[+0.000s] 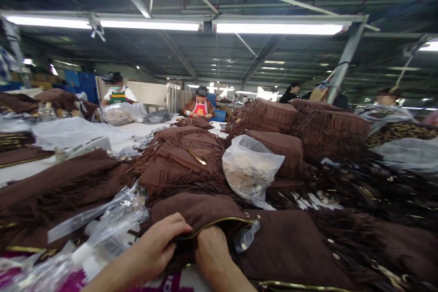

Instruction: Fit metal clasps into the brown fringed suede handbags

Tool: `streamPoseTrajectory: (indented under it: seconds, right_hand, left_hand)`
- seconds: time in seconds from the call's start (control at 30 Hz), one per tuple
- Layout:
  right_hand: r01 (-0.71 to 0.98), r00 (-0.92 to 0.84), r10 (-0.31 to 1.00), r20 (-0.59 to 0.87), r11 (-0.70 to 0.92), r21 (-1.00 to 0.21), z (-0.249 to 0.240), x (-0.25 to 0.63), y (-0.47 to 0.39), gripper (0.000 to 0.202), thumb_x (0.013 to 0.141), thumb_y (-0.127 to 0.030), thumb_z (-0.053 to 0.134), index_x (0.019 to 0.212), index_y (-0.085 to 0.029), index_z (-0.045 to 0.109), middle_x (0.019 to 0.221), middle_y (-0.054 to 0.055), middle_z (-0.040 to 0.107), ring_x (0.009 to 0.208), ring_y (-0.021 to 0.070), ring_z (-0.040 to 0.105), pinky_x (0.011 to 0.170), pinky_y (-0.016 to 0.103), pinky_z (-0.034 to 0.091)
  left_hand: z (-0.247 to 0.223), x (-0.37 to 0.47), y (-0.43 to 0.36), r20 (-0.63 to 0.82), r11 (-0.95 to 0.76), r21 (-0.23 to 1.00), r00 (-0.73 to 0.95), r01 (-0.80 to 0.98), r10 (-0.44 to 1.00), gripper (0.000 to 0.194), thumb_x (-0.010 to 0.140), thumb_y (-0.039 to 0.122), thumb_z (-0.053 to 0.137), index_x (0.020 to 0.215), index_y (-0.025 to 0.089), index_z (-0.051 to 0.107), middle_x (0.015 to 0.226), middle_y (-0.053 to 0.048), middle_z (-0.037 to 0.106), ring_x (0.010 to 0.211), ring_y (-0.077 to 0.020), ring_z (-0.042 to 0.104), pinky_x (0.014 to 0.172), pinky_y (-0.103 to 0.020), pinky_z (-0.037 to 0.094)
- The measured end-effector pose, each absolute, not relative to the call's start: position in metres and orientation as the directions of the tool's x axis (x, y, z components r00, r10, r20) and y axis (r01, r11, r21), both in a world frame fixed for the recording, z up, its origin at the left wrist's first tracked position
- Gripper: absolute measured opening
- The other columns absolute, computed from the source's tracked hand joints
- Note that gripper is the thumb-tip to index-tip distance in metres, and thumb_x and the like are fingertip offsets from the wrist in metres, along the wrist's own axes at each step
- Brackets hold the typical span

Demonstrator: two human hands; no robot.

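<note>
Both hands work the near brown fringed bag (pixel 273 246): left hand (pixel 159 244) grips its open zipper edge, right hand (pixel 212 251) reaches inside, fingers hidden, stuffing apparently unfinished.

Your right hand (pixel 212 251) hides its fingers inside the brown bag (pixel 284 246), and the bottom edge cuts off both forearms. The plastic sack (pixel 249 169) blurs its contents beyond telling.
</note>
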State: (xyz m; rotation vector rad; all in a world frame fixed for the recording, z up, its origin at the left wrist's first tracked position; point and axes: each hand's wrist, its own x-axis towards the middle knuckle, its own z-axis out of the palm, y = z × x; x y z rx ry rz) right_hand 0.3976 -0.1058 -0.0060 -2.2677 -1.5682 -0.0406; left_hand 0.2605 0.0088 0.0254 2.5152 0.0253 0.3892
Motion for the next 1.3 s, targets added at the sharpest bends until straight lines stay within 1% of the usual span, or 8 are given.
streamPoseTrajectory:
  seconds: [0.17, 0.3, 0.5, 0.63, 0.83, 0.97, 1.13, 1.3]
  right_hand:
    - [0.879, 0.265, 0.939, 0.220, -0.141, -0.456, 0.017, 0.431, -0.185, 0.023, 0.092, -0.017, 0.051, 0.085, -0.024, 0.071, 0.084, -0.002, 0.074, 0.079, 0.0144, 0.070, 0.073, 0.020, 0.050]
    - [0.964, 0.242, 0.846, 0.476, -0.155, -0.215, 0.003, 0.475, -0.213, 0.031, 0.094, -0.026, 0.043, 0.116, -0.022, 0.065, 0.116, 0.009, 0.070, 0.103, 0.0240, 0.067, 0.088, 0.034, 0.053]
    - [0.976, -0.061, 0.827, 0.558, -0.069, 0.208, -0.035, 0.503, -0.182, 0.025, 0.084, -0.018, 0.046, 0.100, -0.024, 0.065, 0.095, 0.008, 0.072, 0.090, 0.0349, 0.070, 0.083, 0.059, 0.050]
    - [0.978, 0.164, 0.920, 0.356, -0.199, 0.062, -0.011, 0.513, -0.172, 0.028, 0.095, -0.024, 0.032, 0.082, -0.024, 0.058, 0.076, 0.005, 0.064, 0.065, 0.0288, 0.065, 0.065, 0.045, 0.048]
    - [0.902, 0.321, 0.943, 0.093, -0.274, -0.335, 0.058, 0.483, -0.165, 0.018, 0.090, -0.024, 0.038, 0.075, -0.022, 0.047, 0.073, 0.006, 0.062, 0.074, 0.0260, 0.061, 0.067, 0.035, 0.039]
    - [0.873, 0.308, 0.950, 0.053, -0.260, -0.412, 0.070, 0.478, -0.176, 0.023, 0.093, -0.032, 0.041, 0.083, -0.022, 0.059, 0.082, 0.002, 0.067, 0.080, 0.0197, 0.063, 0.071, 0.028, 0.044]
    - [0.813, 0.357, 0.927, -0.113, -0.368, -0.451, 0.054, 0.497, -0.234, 0.040, 0.092, -0.038, 0.040, 0.116, -0.018, 0.065, 0.123, 0.010, 0.066, 0.116, 0.0262, 0.057, 0.100, 0.035, 0.041]
    - [0.842, 0.303, 0.953, -0.032, -0.283, -0.459, 0.038, 0.497, -0.254, 0.025, 0.081, -0.023, 0.047, 0.093, -0.018, 0.068, 0.098, 0.007, 0.069, 0.097, 0.0241, 0.062, 0.089, 0.035, 0.044]
  left_hand:
    - [0.024, 0.217, 0.024, 0.118, -0.850, 0.527, 0.991, -0.003, 0.069, 0.076, 0.063, -0.001, 0.048, 0.132, 0.030, 0.048, 0.136, -0.004, 0.048, 0.126, -0.0237, 0.044, 0.109, -0.040, 0.036]
    - [0.033, 0.184, 0.034, 0.065, -0.896, 0.432, 0.988, 0.101, 0.143, 0.083, 0.064, -0.001, 0.054, 0.141, 0.027, 0.040, 0.141, -0.007, 0.046, 0.133, -0.0269, 0.037, 0.115, -0.047, 0.028]
    - [0.023, 0.180, 0.041, 0.085, -0.932, 0.215, 0.945, 0.291, 0.315, 0.011, 0.085, 0.008, 0.052, 0.085, 0.018, 0.058, 0.098, -0.005, 0.063, 0.099, -0.0230, 0.054, 0.097, -0.044, 0.041]
    - [0.015, 0.180, 0.045, 0.172, -0.905, 0.228, 0.900, 0.359, 0.400, 0.018, 0.092, 0.011, 0.041, 0.083, 0.017, 0.055, 0.089, -0.006, 0.063, 0.089, -0.0219, 0.055, 0.085, -0.038, 0.046]
    - [0.024, 0.209, 0.002, 0.425, -0.962, 0.242, 0.878, 0.123, 0.219, 0.057, 0.083, 0.005, 0.044, 0.136, 0.025, 0.042, 0.147, -0.008, 0.044, 0.133, -0.0243, 0.041, 0.111, -0.045, 0.037]
    - [0.018, 0.259, -0.026, 0.199, -0.984, 0.139, 0.970, 0.110, 0.136, 0.094, 0.064, -0.002, 0.051, 0.150, 0.029, 0.029, 0.160, -0.012, 0.024, 0.144, -0.0344, 0.027, 0.114, -0.060, 0.029]
    - [-0.007, 0.280, -0.013, 0.209, -1.000, -0.001, 0.978, 0.005, 0.005, 0.087, 0.067, -0.008, 0.045, 0.143, 0.034, 0.043, 0.159, -0.009, 0.028, 0.144, -0.0318, 0.030, 0.114, -0.060, 0.029]
    - [-0.008, 0.269, -0.013, 0.232, -1.000, 0.008, 0.973, 0.014, 0.016, 0.084, 0.065, -0.007, 0.046, 0.140, 0.033, 0.046, 0.159, -0.009, 0.028, 0.145, -0.0311, 0.027, 0.115, -0.062, 0.025]
